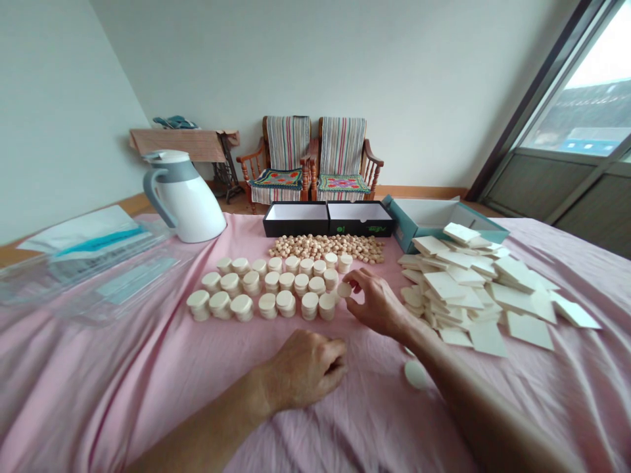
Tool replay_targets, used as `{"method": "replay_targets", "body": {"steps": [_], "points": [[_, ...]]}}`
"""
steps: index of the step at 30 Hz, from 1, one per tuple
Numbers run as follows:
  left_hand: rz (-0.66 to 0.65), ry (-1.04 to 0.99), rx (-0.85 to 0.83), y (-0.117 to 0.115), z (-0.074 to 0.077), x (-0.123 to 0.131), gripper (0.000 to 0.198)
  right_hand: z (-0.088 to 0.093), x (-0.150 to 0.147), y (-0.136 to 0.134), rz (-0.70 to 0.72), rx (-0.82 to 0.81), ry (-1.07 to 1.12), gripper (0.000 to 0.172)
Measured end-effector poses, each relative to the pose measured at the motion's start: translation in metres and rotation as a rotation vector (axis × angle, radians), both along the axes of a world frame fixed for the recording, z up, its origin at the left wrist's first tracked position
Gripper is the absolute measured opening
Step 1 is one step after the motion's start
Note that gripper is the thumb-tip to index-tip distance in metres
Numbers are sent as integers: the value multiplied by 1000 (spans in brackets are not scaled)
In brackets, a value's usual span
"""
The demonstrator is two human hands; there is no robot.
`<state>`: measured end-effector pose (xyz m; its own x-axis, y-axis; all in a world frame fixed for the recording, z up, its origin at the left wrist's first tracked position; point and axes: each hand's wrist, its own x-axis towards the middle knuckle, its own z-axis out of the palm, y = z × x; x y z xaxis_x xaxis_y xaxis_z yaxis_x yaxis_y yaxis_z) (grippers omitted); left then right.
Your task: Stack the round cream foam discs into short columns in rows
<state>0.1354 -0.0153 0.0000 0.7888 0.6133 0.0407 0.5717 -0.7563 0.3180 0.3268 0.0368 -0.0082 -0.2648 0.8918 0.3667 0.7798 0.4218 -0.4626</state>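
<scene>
My right hand (374,299) pinches a pale round wooden disc (344,290) between thumb and fingers, at the right end of the rows of stacked discs (286,299). Whether this disc touches a stack beside it, I cannot tell. The stacks stand in three rows across the cloth. Nearer to me, my left hand (303,371) rests on the cloth with its fingers curled into a loose fist; the inside of the fist is hidden. A loose disc (415,374) lies by my right forearm, partly beside another.
Behind the stacks lie many small wooden pieces (325,247) before a black two-part box (296,228). Square wooden tiles (463,282) are heaped at right, by a teal box (407,226). A white jug (190,203) and clear plastic packaging (118,269) occupy the left of the pink cloth (207,368).
</scene>
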Motion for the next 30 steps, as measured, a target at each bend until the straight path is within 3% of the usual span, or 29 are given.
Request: {"method": "replay_targets", "body": {"steps": [9,14,16,20,23,27,30], "points": [[12,4,23,0,-3,-1,14,-13,-9,3,-1,13,20,26],[12,4,5,0,-4,-1,13,2,9,1,23,-62,7,20],[14,4,5,0,-4,-1,12,14,20,-4,82,-157,-64,20],[13,7,1,0,-3,-1,12,34,35,-15,362,-383,-205,38],[15,8,-6,0,-3,-1,11,36,37,-19,467,-406,-233,40],[14,-4,-18,0,-3,-1,12,25,31,-17,410,-334,-209,35],[16,-10,-14,0,-4,-1,11,15,22,-12,251,-220,-127,24]]}}
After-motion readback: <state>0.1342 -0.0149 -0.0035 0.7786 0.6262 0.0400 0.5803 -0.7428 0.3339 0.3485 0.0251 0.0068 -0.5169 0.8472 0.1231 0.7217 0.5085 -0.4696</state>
